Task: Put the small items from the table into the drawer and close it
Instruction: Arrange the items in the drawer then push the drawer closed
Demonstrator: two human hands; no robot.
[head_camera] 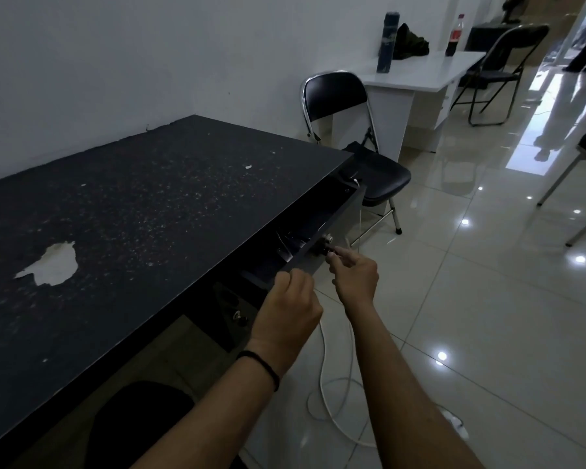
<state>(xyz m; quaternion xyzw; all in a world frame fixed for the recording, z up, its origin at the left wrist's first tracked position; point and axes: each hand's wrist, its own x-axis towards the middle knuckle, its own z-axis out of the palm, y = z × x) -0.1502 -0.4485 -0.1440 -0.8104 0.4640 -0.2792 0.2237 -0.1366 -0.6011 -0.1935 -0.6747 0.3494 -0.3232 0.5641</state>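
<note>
The dark drawer [332, 211] under the black table [142, 211] stands pulled out a little, with dim, shiny items [290, 245] lying inside. My right hand [354, 275] pinches a small dark key [329, 251] that sticks out of the lock on the drawer front. My left hand [290, 308] is curled at the drawer's near corner, its fingers on the top edge of the front panel. The table top carries only specks and a patch of peeled surface [53, 265].
A black folding chair [362, 154] stands just past the drawer. A white cable [332, 397] loops on the tiled floor below my arms. Farther right is a white desk [420, 76] with bottles and more chairs. A second lock [239, 316] sits lower on the cabinet.
</note>
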